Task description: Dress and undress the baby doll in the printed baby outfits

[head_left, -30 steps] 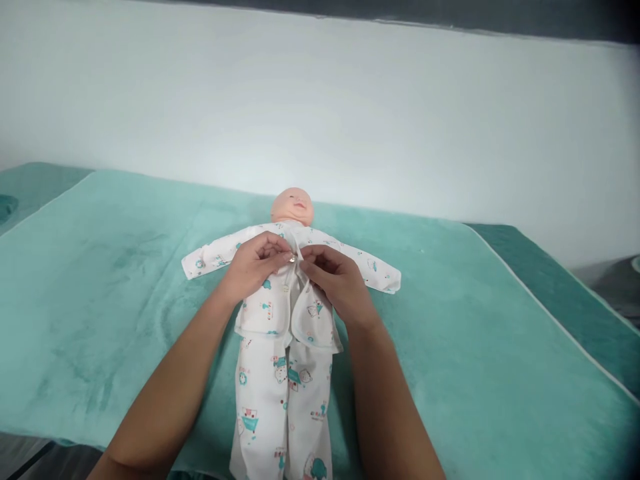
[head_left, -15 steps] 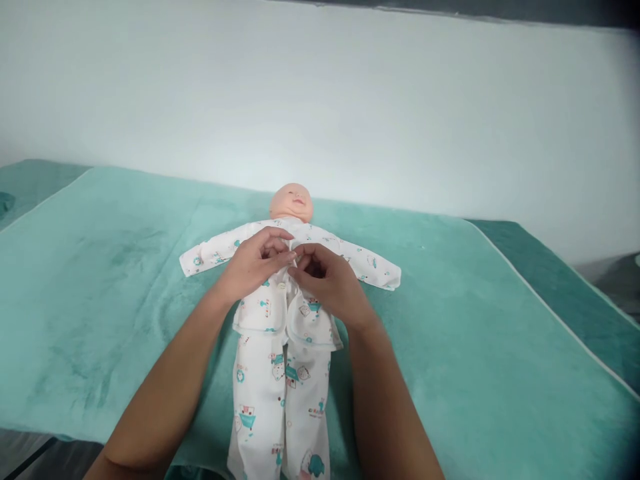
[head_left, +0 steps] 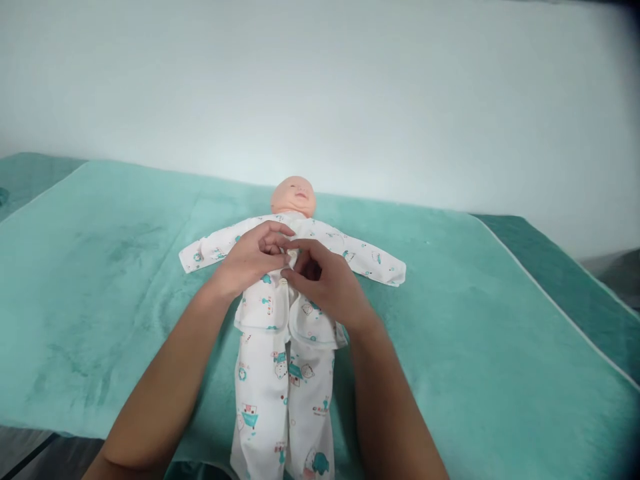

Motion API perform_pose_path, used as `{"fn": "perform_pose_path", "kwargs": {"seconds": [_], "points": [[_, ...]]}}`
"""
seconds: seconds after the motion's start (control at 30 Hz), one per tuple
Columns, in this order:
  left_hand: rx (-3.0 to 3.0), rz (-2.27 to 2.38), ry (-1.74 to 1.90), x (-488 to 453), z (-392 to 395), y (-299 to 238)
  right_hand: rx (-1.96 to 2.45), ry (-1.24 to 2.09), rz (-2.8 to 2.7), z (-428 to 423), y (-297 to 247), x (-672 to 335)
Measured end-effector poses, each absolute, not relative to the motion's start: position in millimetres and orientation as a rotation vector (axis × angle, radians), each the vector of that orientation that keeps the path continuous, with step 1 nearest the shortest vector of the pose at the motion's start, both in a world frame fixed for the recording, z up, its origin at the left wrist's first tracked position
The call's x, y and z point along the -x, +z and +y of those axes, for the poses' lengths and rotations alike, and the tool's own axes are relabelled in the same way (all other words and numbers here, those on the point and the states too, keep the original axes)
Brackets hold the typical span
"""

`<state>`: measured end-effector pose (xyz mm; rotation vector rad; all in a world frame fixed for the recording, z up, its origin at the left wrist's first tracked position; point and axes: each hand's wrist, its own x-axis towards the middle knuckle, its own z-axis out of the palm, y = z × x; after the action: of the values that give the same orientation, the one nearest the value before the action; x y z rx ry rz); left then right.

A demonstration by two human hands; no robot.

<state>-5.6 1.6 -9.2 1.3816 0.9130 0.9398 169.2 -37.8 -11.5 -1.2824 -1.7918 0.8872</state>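
Pale wall [head_left: 320, 100] stands at twelve o'clock beyond a teal blanket [head_left: 125, 287], where a doll [head_left: 293, 195] lies face up in a printed jacket [head_left: 263, 313]. Sleeves [head_left: 377, 263] and trousers [head_left: 257, 393] appear on; the jacket's lower front gapes toward six, so closing seems unfinished. At mid-chest, the left hand [head_left: 253, 257] pinches the front (or so it looks); whether the right hand [head_left: 333, 277], fingers curled, grips it too, I cannot tell.

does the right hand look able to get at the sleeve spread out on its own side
Likely yes: nothing shows between the right hand and that sleeve, which lies on the green blanket just beyond it, though the hand would first have to leave the jacket front.
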Motion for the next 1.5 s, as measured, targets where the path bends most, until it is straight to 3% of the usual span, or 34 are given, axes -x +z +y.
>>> {"fn": "perform_pose_path", "kwargs": {"seconds": [0.4,0.67,0.77,0.97,1.23,1.33,1.5], "points": [[-1.464,0.887,0.905,14.5,2.1,-3.8,1.145,1.188,-1.453,-34.6,-13.7,-178.9],[-1.752,0.836,0.464,32.9,-0.7,8.9,1.536,0.753,-2.082,-63.6,9.4,-167.0],[-1.831,0.864,0.466,33.8,-0.4,8.4,1.590,0.651,-2.119,-65.2,9.3,-165.9],[-1.654,0.777,0.538,40.0,4.1,-0.1,1.508,0.895,-2.045,-58.0,9.2,-180.3],[-1.483,0.686,0.540,36.1,5.4,-6.7,1.767,0.537,-2.082,-73.7,5.5,-162.1],[-1.500,0.703,0.542,34.0,5.6,-6.7,1.609,0.703,-2.091,-69.0,6.1,-175.5],[-1.524,0.721,0.506,35.1,6.0,-5.2,1.190,1.408,-1.733,-54.8,2.6,-197.0]]}}
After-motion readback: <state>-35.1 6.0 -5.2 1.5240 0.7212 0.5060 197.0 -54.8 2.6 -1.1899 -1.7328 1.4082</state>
